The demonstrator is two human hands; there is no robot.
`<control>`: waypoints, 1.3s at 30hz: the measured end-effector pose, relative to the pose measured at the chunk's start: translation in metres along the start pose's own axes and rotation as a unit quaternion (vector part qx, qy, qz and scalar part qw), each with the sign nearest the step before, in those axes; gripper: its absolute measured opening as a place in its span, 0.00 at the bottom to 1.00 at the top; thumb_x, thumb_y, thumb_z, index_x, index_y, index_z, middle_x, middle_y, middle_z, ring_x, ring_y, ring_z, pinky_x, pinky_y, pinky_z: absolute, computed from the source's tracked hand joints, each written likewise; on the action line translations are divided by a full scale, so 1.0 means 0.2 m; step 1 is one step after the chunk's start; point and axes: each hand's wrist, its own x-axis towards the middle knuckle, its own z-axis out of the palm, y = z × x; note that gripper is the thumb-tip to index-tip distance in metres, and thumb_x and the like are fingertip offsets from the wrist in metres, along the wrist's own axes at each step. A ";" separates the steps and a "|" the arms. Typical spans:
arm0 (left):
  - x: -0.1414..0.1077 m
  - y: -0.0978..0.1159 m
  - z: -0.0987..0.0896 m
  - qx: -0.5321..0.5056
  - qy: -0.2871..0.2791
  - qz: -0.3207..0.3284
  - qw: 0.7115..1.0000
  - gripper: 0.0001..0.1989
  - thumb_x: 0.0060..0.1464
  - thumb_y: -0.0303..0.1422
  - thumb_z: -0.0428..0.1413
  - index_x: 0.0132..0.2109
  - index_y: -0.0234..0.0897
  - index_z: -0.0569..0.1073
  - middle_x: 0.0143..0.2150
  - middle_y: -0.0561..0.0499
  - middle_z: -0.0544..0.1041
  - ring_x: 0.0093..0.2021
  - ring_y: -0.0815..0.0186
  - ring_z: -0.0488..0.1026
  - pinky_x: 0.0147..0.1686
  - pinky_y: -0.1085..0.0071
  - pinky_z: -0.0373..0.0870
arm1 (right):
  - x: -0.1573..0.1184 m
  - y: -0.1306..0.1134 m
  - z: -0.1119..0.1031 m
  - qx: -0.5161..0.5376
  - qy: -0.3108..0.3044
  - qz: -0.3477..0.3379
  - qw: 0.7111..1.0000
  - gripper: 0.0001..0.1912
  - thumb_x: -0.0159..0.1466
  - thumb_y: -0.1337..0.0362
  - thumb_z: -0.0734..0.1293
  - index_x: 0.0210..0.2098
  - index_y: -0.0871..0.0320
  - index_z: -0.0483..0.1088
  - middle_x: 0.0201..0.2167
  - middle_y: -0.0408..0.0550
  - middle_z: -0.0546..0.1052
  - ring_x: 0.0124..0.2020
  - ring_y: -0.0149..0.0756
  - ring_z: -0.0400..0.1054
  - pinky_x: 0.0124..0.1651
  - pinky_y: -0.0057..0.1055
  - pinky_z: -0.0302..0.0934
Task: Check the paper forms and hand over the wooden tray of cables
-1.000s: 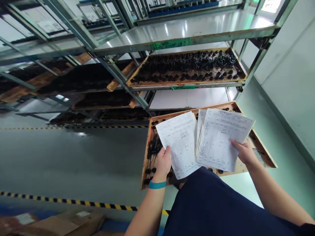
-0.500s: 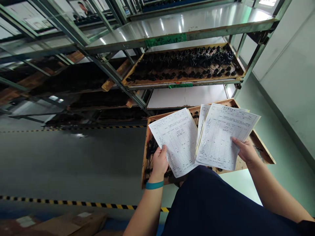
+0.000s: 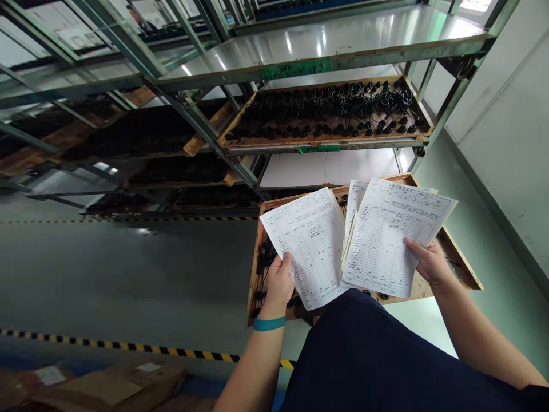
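The left hand (image 3: 279, 283) pinches a printed form (image 3: 311, 252) by its edge; the right hand (image 3: 429, 263) pinches a form stack (image 3: 380, 246) beside it. Beneath both hands, a wooden tray (image 3: 253, 280) holds black corded parts (image 3: 266, 256); beyond them, a racked wooden tray (image 3: 364, 139) holds rows more.

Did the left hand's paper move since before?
Yes, a little: the paper in the left hand shifted left; its upper-left corner now reaches the left rim of the wooden tray.
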 end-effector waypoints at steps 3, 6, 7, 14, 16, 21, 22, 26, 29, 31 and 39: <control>-0.01 0.01 0.00 0.007 -0.009 -0.005 1.000 0.37 0.52 0.50 0.69 0.64 0.39 0.74 0.73 0.41 0.66 0.71 0.46 0.64 0.68 0.51 0.68 | 0.00 -0.01 0.00 0.000 -0.001 0.004 1.000 0.21 0.56 0.54 0.81 0.48 0.49 0.80 0.55 0.46 0.81 0.61 0.53 0.72 0.70 0.51 0.65; -0.01 0.02 0.00 0.013 -0.015 -0.002 1.000 0.36 0.53 0.50 0.69 0.64 0.40 0.74 0.73 0.42 0.65 0.72 0.46 0.64 0.68 0.51 0.69 | -0.01 -0.01 0.00 0.003 0.000 0.006 1.000 0.22 0.56 0.54 0.81 0.49 0.50 0.80 0.56 0.47 0.81 0.61 0.53 0.72 0.70 0.51 0.64; -0.01 0.02 0.01 0.018 -0.017 -0.002 1.000 0.36 0.53 0.51 0.68 0.64 0.39 0.74 0.73 0.42 0.65 0.72 0.46 0.64 0.68 0.51 0.68 | -0.01 -0.01 0.00 0.003 -0.001 0.005 1.000 0.23 0.56 0.54 0.81 0.49 0.50 0.80 0.55 0.47 0.81 0.62 0.53 0.71 0.70 0.51 0.65; -0.03 0.04 0.02 0.027 -0.018 -0.001 0.999 0.35 0.52 0.51 0.68 0.63 0.40 0.75 0.73 0.42 0.66 0.74 0.46 0.60 0.70 0.51 0.66 | -0.01 0.01 -0.01 0.003 -0.007 0.001 1.000 0.24 0.56 0.55 0.81 0.51 0.48 0.79 0.57 0.46 0.80 0.61 0.52 0.73 0.66 0.49 0.69; -0.02 0.03 0.02 0.019 -0.013 -0.002 1.000 0.34 0.52 0.51 0.69 0.61 0.40 0.77 0.71 0.42 0.69 0.73 0.46 0.61 0.71 0.50 0.65 | -0.01 0.01 0.00 0.004 -0.010 0.005 1.000 0.25 0.56 0.54 0.82 0.51 0.48 0.79 0.57 0.46 0.80 0.59 0.52 0.74 0.65 0.49 0.70; -0.02 -0.02 0.03 0.015 0.014 0.000 1.000 0.32 0.51 0.51 0.69 0.58 0.40 0.79 0.68 0.42 0.73 0.70 0.45 0.66 0.72 0.49 0.63 | -0.04 -0.01 0.03 0.001 -0.031 0.009 0.999 0.23 0.56 0.52 0.81 0.49 0.50 0.80 0.55 0.48 0.81 0.57 0.51 0.75 0.64 0.48 0.70; -0.02 -0.03 0.03 0.014 0.019 -0.002 1.000 0.32 0.50 0.51 0.70 0.58 0.40 0.79 0.67 0.42 0.74 0.70 0.45 0.66 0.71 0.48 0.64 | -0.04 -0.02 0.03 0.000 -0.034 0.010 0.999 0.23 0.57 0.51 0.81 0.49 0.51 0.80 0.54 0.48 0.81 0.57 0.51 0.75 0.63 0.48 0.71; -0.03 -0.03 0.03 0.023 0.024 -0.010 0.999 0.32 0.51 0.51 0.69 0.59 0.41 0.78 0.67 0.43 0.74 0.70 0.45 0.65 0.71 0.48 0.63 | -0.05 -0.04 0.02 0.005 -0.036 0.019 0.999 0.23 0.57 0.52 0.81 0.49 0.51 0.81 0.54 0.48 0.82 0.56 0.50 0.76 0.62 0.46 0.72; -0.05 -0.02 0.04 0.037 0.016 -0.010 0.999 0.32 0.54 0.50 0.67 0.62 0.42 0.77 0.70 0.44 0.71 0.72 0.46 0.63 0.73 0.50 0.61 | -0.06 -0.05 -0.01 0.014 -0.041 0.023 0.999 0.22 0.58 0.53 0.81 0.49 0.51 0.81 0.54 0.48 0.82 0.56 0.49 0.76 0.63 0.46 0.71; -0.06 0.00 0.05 0.037 0.011 -0.007 0.999 0.32 0.55 0.50 0.67 0.63 0.43 0.76 0.70 0.43 0.70 0.71 0.46 0.64 0.72 0.48 0.61 | -0.06 -0.06 -0.03 0.013 -0.040 0.022 0.999 0.22 0.58 0.53 0.81 0.50 0.50 0.81 0.55 0.47 0.81 0.57 0.50 0.76 0.64 0.47 0.70; -0.10 0.06 0.08 0.047 -0.027 0.020 0.998 0.32 0.57 0.51 0.65 0.64 0.45 0.75 0.69 0.44 0.72 0.70 0.48 0.66 0.72 0.50 0.62 | -0.07 -0.12 -0.08 0.011 0.019 0.015 1.000 0.25 0.53 0.54 0.83 0.48 0.50 0.81 0.54 0.48 0.81 0.58 0.53 0.75 0.65 0.49 0.70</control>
